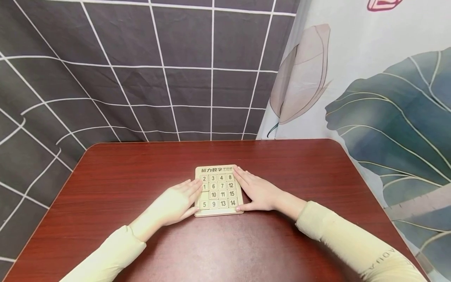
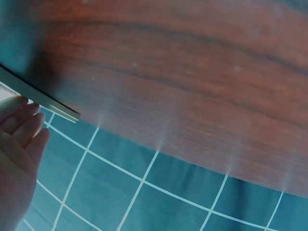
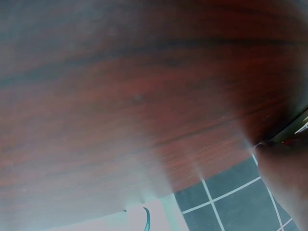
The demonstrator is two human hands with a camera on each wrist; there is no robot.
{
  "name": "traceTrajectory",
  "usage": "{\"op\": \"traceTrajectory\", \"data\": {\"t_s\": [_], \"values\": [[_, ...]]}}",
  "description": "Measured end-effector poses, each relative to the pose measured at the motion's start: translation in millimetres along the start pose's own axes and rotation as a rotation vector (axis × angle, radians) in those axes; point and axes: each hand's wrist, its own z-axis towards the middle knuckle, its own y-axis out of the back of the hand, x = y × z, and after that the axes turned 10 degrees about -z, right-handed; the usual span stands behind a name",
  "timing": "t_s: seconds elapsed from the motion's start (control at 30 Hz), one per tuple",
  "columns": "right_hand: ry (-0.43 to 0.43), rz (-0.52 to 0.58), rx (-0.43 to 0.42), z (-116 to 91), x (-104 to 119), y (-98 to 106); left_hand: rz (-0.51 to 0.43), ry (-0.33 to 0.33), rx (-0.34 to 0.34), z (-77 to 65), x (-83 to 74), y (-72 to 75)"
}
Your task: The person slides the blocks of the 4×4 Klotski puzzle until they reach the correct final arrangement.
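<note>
A pale wooden number sliding puzzle [image 1: 222, 213] lies on the table between the two hands, its square tiles numbered in black. The third row's leftmost cell holds no tile. My left hand [image 1: 179, 200] touches the puzzle's left side with extended fingers, their tips over the edge of the tile marked 1, thumb near the lower left corner. Along the right edge rests my right hand [image 1: 261, 192], fingers straight toward the upper right corner and thumb at the lower right. The left wrist view shows the board's thin edge [image 2: 41, 96] beside the left fingers [image 2: 30, 127].
The puzzle sits on a glossy reddish-brown wooden table [image 1: 141, 168] with rounded far corners. Behind it hangs a dark grey cloth [image 1: 186, 86] with a white grid. A white curtain [image 1: 352, 39] with large leaf and petal prints hangs at the right.
</note>
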Motion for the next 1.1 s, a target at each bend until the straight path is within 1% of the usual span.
{"op": "traceTrajectory", "data": {"t_s": [0.1,0.17,0.23,0.33,0.43,0.53,0.67,0.93,1.1], "values": [[0.0,0.003,-0.002,0,0,0,-0.013,0.003,0.003,-1.7,-0.5,2.7],[-0.001,0.003,0.0,0,0,0,-0.023,-0.012,-0.009,-4.1,-1.8,4.6],[0.0,0.002,0.0,0,0,1,-0.034,-0.047,-0.028,-7.5,-4.4,6.0],[0.003,0.001,-0.002,0,1,2,-0.043,-0.116,-0.058,-13.9,-10.3,8.0],[0.007,0.005,-0.007,0,0,4,-0.044,-0.15,-0.073,-20.1,-17.5,7.2],[0.0,0.005,-0.003,-1,-2,4,-0.043,-0.147,-0.079,-23.3,-22.3,5.4],[-0.008,0.008,0.002,-1,-3,2,-0.045,-0.12,-0.059,-22.6,-23.9,4.9],[-0.002,0.011,0.005,1,0,1,-0.01,-0.062,-0.036,-14.3,-16.3,4.4],[0.001,0.013,0.006,1,1,1,0.002,-0.069,-0.031,-12.0,-12.7,2.9]]}}
